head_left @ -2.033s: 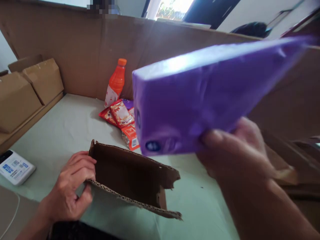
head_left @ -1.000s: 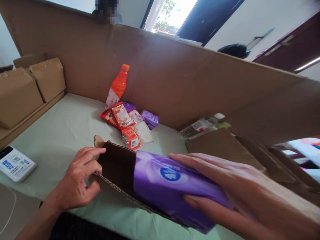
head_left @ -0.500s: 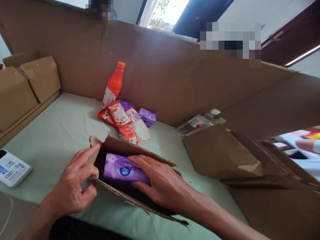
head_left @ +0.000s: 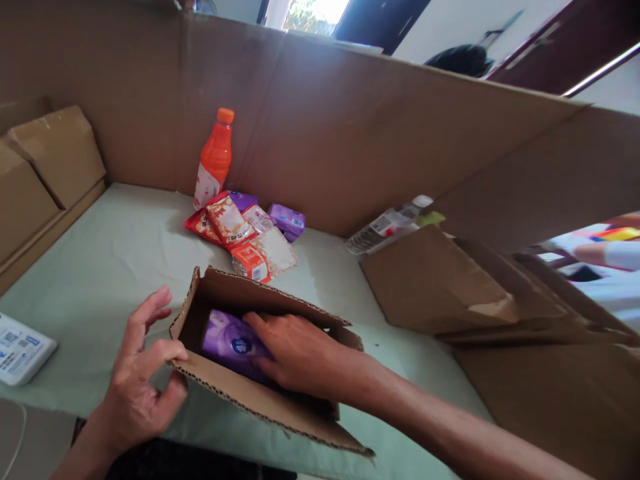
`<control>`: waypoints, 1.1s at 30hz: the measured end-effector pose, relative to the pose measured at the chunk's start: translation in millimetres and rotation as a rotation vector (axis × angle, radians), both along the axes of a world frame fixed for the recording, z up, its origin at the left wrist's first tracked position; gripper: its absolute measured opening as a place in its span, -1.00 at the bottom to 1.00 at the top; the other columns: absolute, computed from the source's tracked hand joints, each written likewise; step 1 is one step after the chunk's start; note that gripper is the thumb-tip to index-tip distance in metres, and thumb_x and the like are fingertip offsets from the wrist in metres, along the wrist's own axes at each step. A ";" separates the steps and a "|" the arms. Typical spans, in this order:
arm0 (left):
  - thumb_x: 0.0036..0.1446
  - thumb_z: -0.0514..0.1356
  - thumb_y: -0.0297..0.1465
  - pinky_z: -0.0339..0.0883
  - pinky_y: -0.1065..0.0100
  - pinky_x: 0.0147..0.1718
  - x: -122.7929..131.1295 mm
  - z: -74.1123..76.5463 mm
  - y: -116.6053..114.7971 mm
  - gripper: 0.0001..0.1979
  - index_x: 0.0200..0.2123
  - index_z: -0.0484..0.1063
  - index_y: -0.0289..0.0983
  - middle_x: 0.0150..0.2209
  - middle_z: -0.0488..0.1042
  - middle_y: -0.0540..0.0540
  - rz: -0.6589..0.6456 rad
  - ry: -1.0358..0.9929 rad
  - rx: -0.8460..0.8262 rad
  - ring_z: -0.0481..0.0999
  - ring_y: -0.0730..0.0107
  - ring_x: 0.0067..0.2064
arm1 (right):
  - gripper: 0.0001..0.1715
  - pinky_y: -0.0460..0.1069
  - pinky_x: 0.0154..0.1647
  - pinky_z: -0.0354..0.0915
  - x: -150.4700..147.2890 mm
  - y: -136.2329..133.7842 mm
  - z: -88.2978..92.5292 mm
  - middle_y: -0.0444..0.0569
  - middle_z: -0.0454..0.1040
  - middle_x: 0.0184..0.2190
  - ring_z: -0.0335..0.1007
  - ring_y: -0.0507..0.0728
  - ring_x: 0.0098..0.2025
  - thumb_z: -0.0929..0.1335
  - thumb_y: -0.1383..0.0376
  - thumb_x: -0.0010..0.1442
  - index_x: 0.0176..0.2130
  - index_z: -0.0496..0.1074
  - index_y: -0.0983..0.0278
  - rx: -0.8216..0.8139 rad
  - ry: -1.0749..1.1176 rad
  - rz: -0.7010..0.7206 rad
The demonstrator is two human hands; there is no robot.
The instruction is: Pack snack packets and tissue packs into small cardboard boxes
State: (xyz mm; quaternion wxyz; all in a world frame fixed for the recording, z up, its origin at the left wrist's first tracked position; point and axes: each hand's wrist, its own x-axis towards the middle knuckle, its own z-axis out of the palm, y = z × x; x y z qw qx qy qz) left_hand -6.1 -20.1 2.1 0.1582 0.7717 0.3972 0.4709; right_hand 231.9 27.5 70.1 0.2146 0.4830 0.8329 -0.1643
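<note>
A purple pack of tissues (head_left: 227,343) lies inside an open cardboard box (head_left: 270,417), which stands on the pale green cloth. My right hand (head_left: 295,357) reaches down into the box and grips the pack, fingers over its far side and thumb on the near side. The pack's right end is hidden under that hand. At the box's left corner, my left hand (head_left: 145,373) has a fingertip on the near rim and the thumb close below it, holding the corner. Its index finger is raised off the cardboard.
Past the box lie snack packets (head_left: 263,257), a smaller purple pack (head_left: 289,221) and an upright orange drink bottle (head_left: 215,157). A clear bottle (head_left: 387,227) leans by folded cardboard (head_left: 430,280) at right. Left are a white device (head_left: 23,350) and brown boxes (head_left: 60,157).
My right hand has pushed the tissue pack deeper into the box. My left index finger has come off the box's left edge. The near flap now leans further outward.
</note>
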 end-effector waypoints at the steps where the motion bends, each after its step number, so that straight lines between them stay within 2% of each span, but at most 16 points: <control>1: 0.13 0.13 -0.64 0.32 -0.02 0.19 1.0 -1.4 -1.1 -0.76 -0.21 0.40 -0.21 0.41 0.02 -0.17 -0.008 -0.004 -0.004 0.23 0.04 0.34 | -0.52 0.09 -0.12 0.34 0.3 -0.7 -1.9 0.23 0.57 -0.07 0.54 0.34 -0.06 0.34 0.31 0.26 0.14 0.36 0.41 0.004 0.000 -0.009; 5: 0.13 0.11 -0.64 0.34 0.14 0.17 2.0 -2.7 -2.7 -0.75 -0.19 0.38 -0.21 0.32 0.18 -0.18 -0.021 0.043 -0.011 0.30 0.16 0.29 | -0.52 0.10 -0.12 0.35 -1.5 1.9 -3.6 0.23 0.57 -0.08 0.54 0.35 -0.07 0.35 0.32 0.26 0.15 0.37 0.42 0.025 0.010 0.015; 8: 0.13 0.08 -0.65 0.38 0.26 0.09 -0.9 -1.4 -1.2 -0.72 -0.18 0.37 -0.20 0.20 0.35 -0.17 -0.022 0.092 -0.002 0.42 0.27 0.19 | -0.59 0.11 -0.08 0.38 8.7 4.2 8.5 0.20 0.56 -0.06 0.54 0.32 -0.06 0.36 0.31 0.27 0.09 0.44 0.38 0.032 0.065 0.029; 11: 0.17 0.09 -0.62 0.42 0.28 0.03 -3.5 0.2 1.0 -0.74 -0.15 0.38 -0.19 0.14 0.43 -0.15 -0.031 0.099 0.012 0.49 0.29 0.12 | -0.65 0.08 -0.02 0.40 40.9 -7.9 27.1 0.12 0.56 -0.01 0.53 0.23 -0.04 0.31 0.23 0.34 0.07 0.47 0.29 0.151 0.339 -0.019; 14: 0.21 0.10 -0.60 0.45 0.27 -0.01 -3.5 -0.6 2.7 -0.73 -0.12 0.38 -0.15 0.04 0.51 -0.08 -0.062 0.054 -0.020 0.54 0.30 0.05 | -0.70 -0.01 -0.16 0.45 81.3 -38.0 35.3 0.03 0.61 -0.14 0.56 0.13 -0.17 0.26 0.21 0.39 -0.04 0.52 0.21 0.379 0.595 -0.137; 16: 0.23 0.11 -0.58 0.46 0.27 -0.02 -1.9 -3.4 3.6 -0.73 -0.08 0.39 -0.12 -0.06 0.55 -0.03 -0.048 0.033 -0.059 0.56 0.31 0.00 | -0.74 -0.02 -0.22 0.47 98.9 -60.5 26.9 0.00 0.63 -0.21 0.57 0.14 -0.21 0.29 0.17 0.37 -0.11 0.54 0.17 0.462 0.662 -0.164; 17: 0.25 0.13 -0.54 0.46 0.27 -0.03 -0.7 -5.0 4.2 -0.74 -0.06 0.39 -0.11 -0.11 0.56 -0.02 -0.005 0.027 -0.081 0.57 0.32 -0.04 | -0.73 0.01 -0.18 0.48 102.9 -70.3 18.0 0.02 0.63 -0.20 0.58 0.17 -0.17 0.32 0.12 0.35 -0.09 0.55 0.17 0.480 0.680 -0.149; 19: 0.26 0.18 -0.46 0.44 0.26 -0.04 2.4 -7.0 6.5 -0.72 0.02 0.38 -0.11 -0.13 0.55 -0.02 0.120 0.024 -0.131 0.56 0.33 -0.10 | -0.59 0.09 -0.07 0.49 101.3 -84.7 -6.6 0.07 0.62 -0.11 0.56 0.24 -0.06 0.37 0.03 0.30 0.03 0.51 0.19 0.503 0.715 -0.099; 21: 0.26 0.21 -0.39 0.43 0.25 -0.05 6.0 -6.1 10.6 -0.64 0.12 0.33 -0.13 -0.08 0.51 -0.06 0.212 0.020 -0.162 0.53 0.34 -0.14 | -0.54 0.14 -0.03 0.48 91.8 -91.9 -33.7 0.10 0.60 -0.07 0.53 0.27 -0.02 0.39 0.08 0.29 0.10 0.45 0.22 0.587 0.762 -0.085; 24: 0.27 0.20 -0.37 0.44 0.27 -0.12 10.6 -0.4 19.5 -0.57 0.19 0.28 -0.15 0.03 0.43 -0.12 0.217 0.066 -0.132 0.48 0.35 -0.13 | -0.52 0.14 -0.02 0.46 79.1 -91.9 -62.9 0.11 0.54 -0.04 0.49 0.25 0.01 0.39 0.28 0.29 0.18 0.35 0.19 0.823 0.811 -0.198; 27: 0.25 0.18 -0.38 0.45 0.32 -0.24 11.4 3.7 27.8 -0.58 0.18 0.30 -0.16 0.02 0.44 -0.12 0.182 0.156 -0.127 0.49 0.34 -0.15 | -0.20 0.30 0.14 0.37 80.4 -83.8 -72.6 0.23 0.32 0.21 0.30 0.38 0.23 0.42 0.15 0.26 0.36 0.11 0.18 0.978 0.801 -0.372; 29: 0.23 0.17 -0.40 0.46 0.33 -0.27 9.6 4.4 31.3 -0.61 0.12 0.34 -0.18 -0.05 0.49 -0.10 0.164 0.201 -0.146 0.51 0.34 -0.18 | 0.01 0.38 0.21 0.28 86.0 -76.4 -74.6 0.28 0.14 0.34 0.17 0.44 0.33 0.43 0.02 0.24 0.44 -0.08 0.18 0.946 0.801 -0.423; 30: 0.20 0.17 -0.41 0.47 0.32 -0.26 8.4 4.7 32.3 -0.64 0.08 0.36 -0.19 -0.08 0.51 -0.09 0.153 0.216 -0.150 0.51 0.33 -0.19 | 0.07 0.39 0.22 0.27 88.4 -72.9 -76.1 0.28 0.12 0.36 0.17 0.44 0.33 0.42 -0.02 0.23 0.46 -0.15 0.18 0.898 0.805 -0.425; 33: 0.18 0.18 -0.37 0.48 0.24 -0.16 6.1 6.3 33.4 -0.70 0.00 0.42 -0.19 -0.09 0.53 -0.10 0.098 0.207 -0.174 0.53 0.28 -0.16 | 0.06 0.34 0.16 0.36 90.5 -65.7 -83.2 0.27 0.23 0.31 0.31 0.40 0.25 0.40 -0.03 0.26 0.46 -0.18 0.18 0.777 0.824 -0.433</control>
